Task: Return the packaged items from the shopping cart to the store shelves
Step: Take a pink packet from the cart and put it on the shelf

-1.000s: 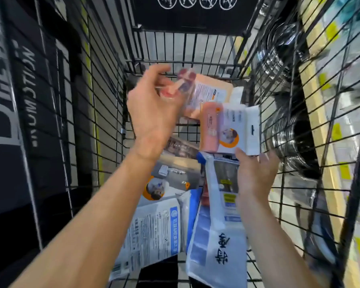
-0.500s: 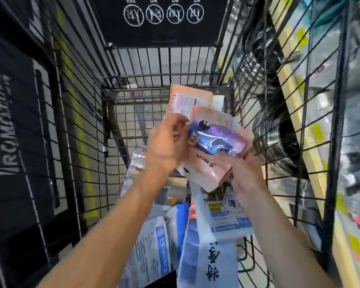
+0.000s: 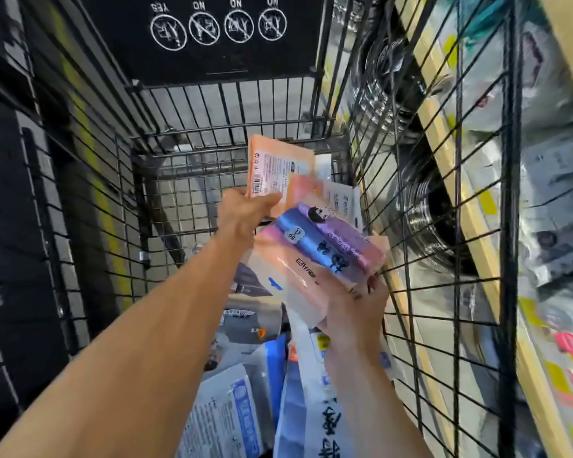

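I look down into a black wire shopping cart (image 3: 90, 200). My right hand (image 3: 354, 305) grips a stack of flat packs from below; the top one is a pink and purple pack with blue rolls (image 3: 321, 249). My left hand (image 3: 245, 213) reaches forward over the cart, fingers closed on the lower edge of an orange pack with a white label (image 3: 275, 170) standing at the cart's far end. White and blue packaged items (image 3: 232, 414) lie piled on the cart bottom beneath my arms.
Store shelves with a wooden edge (image 3: 457, 180) run along the right of the cart, holding stacked steel bowls (image 3: 434, 226) and packaged goods. A black sign with round pictograms (image 3: 212, 28) hangs at the cart's far end. Dark boxes (image 3: 7, 226) stand on the left.
My left hand has let go of the pack now resting in my right hand and has reached forward to the orange pack. The view has shifted slightly.
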Demonstrator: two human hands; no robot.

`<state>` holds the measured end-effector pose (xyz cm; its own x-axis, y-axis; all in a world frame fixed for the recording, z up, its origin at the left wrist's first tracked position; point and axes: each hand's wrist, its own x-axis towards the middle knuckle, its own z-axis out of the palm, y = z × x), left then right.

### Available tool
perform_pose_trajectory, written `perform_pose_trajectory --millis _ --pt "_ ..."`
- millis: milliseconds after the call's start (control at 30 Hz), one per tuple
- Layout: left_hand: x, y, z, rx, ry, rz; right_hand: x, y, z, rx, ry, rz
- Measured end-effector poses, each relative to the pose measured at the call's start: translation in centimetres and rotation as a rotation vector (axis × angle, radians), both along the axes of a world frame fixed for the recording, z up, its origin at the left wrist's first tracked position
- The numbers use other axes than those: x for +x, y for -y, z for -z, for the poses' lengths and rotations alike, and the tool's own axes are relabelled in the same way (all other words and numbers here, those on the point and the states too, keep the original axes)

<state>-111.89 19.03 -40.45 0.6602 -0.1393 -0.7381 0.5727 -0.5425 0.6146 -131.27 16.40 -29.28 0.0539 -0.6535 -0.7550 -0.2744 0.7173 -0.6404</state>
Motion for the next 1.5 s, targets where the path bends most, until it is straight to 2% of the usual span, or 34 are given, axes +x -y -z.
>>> perform_pose_trajectory --millis 100,233,333,400,500,567,700,800,900,967,1033,1100,1167,1267,1333,1400,1467,1500 --pt "0.0 0.4 -3.1 -0.067 0.027 -0.015 -0.2 -1.2 -0.8 0.001 0.018 0.049" --pt "1.2 -3.0 -7.1 -0.050 0.409 -0.009 -1.1 -1.7 -2.0 -0.018 0.043 0.050" --pt "2.1 -5.8 -11.2 -0.125 0.680 0.052 -1.5 -2.1 -4.2 -0.192 -0.027 -0.053" --pt "1.4 -6.4 -14.4 -0.237 0.721 -0.001 -1.2 -2.3 -6.1 -0.314 -0.087 -0.071" --pt "-1.4 -7.6 -20.6 -0.261 0.828 0.029 -1.0 -2.6 -11.6 -0.443 -0.081 -0.001" --pt "-2.8 -8.1 -24.1 -0.362 0.753 -0.004 -1.2 -2.4 -15.0 -0.489 -0.010 0.083" --pt "-5.3 -9.8 -29.5 -0.570 0.473 -0.077 -2.8 -2.1 -22.0 -0.519 0.135 0.188" --pt "-6.9 -10.6 -32.6 -0.689 0.309 -0.108 -4.2 -1.9 -25.7 -0.516 0.213 0.196" --pt "-7.8 -11.0 -35.5 -0.923 -0.013 -0.252 -5.8 -1.9 -28.3 -0.513 0.270 0.170" --pt "-7.8 -10.8 -36.4 -0.943 -0.102 -0.237 -6.4 -2.0 -29.5 -0.501 0.295 0.109" --pt "-7.8 -10.3 -37.8 -0.843 -0.038 -0.147 -7.0 -2.2 -30.9 -0.497 0.337 0.064" --pt "-7.2 -9.9 -39.0 -0.768 -0.026 -0.145 -7.7 -2.0 -31.5 -0.454 0.376 0.058" --pt "-5.6 -10.1 -39.7 -0.815 -0.146 -0.121 -8.2 -1.7 -32.5 -0.414 0.399 0.079" --pt "-4.1 -10.3 -42.1 -0.888 -0.365 0.025 -8.6 -1.2 -34.6 -0.448 0.420 0.070" --pt "-3.9 -10.2 -43.5 -0.883 -0.389 -0.082 -8.7 -0.8 -36.0 -0.491 0.413 0.090" --pt "-3.0 -10.1 -44.5 -0.919 -0.316 -0.187 -8.9 -0.6 -37.9 -0.572 0.411 0.027" --pt "-1.8 -10.1 -45.8 -0.911 -0.091 -0.174 -9.0 -0.4 -39.8 -0.706 0.360 -0.160" --pt "-1.5 -10.4 -46.6 -0.837 0.064 -0.126 -9.2 -0.4 -40.6 -0.757 0.303 -0.264"
